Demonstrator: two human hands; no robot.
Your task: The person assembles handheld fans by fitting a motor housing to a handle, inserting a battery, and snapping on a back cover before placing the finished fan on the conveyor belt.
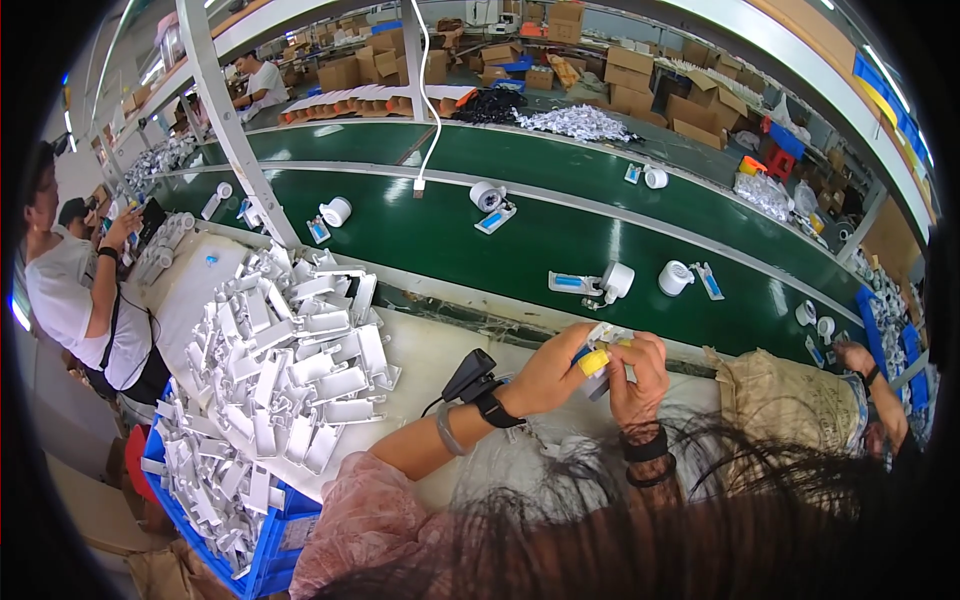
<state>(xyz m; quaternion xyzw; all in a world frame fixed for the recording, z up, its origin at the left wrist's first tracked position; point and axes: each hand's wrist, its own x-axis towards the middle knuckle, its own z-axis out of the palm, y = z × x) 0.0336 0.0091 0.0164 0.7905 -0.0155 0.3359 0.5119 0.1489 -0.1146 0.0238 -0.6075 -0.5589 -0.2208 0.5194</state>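
The left hand (546,374) and right hand (642,380) had fingers clenched around a yellow piece (593,362), seemingly mid-job; white parts (340,383) lay heaped on the desk (425,350), apparently unworked.

Smooth yellow plastic piece (593,362), glossy belt (400,240), cloth sleeve (372,512)

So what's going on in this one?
The person's left hand and right hand together hold a small yellow piece over the pale table. White plastic parts lie heaped to the left, more fill a blue bin, and round white pieces sit on the green belt.
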